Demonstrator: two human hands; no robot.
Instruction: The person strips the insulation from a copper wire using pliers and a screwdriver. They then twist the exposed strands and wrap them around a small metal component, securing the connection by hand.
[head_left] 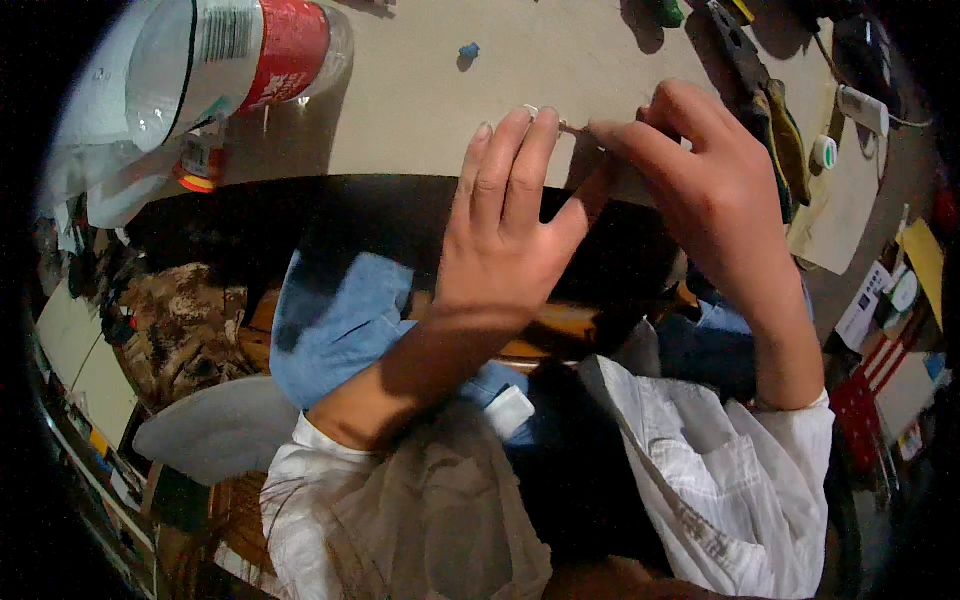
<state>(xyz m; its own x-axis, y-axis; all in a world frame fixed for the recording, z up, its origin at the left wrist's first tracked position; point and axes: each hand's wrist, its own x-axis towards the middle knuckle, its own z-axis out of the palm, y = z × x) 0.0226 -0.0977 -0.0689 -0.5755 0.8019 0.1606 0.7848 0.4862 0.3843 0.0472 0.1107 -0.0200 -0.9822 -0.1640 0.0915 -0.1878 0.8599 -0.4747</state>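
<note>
My left hand [505,225] lies palm down at the near edge of the pale table [405,120], with its fingers stretched out. A small, thin, shiny piece [572,127] shows just past its fingertips and runs toward my right hand [715,190]. The fingers of my right hand are bent and pinched together at the right end of that piece. It looks like wire, but its kind is too small to tell, and my fingers hide most of it. A small blue lump [468,50] sits farther back on the table.
A large clear plastic bottle [290,50] with a red label lies at the far left, by a small red-and-yellow container [200,165]. Pliers [738,45] and a yellow-and-black handle [788,140] lie right of my right hand, near a white plug-like block [864,110].
</note>
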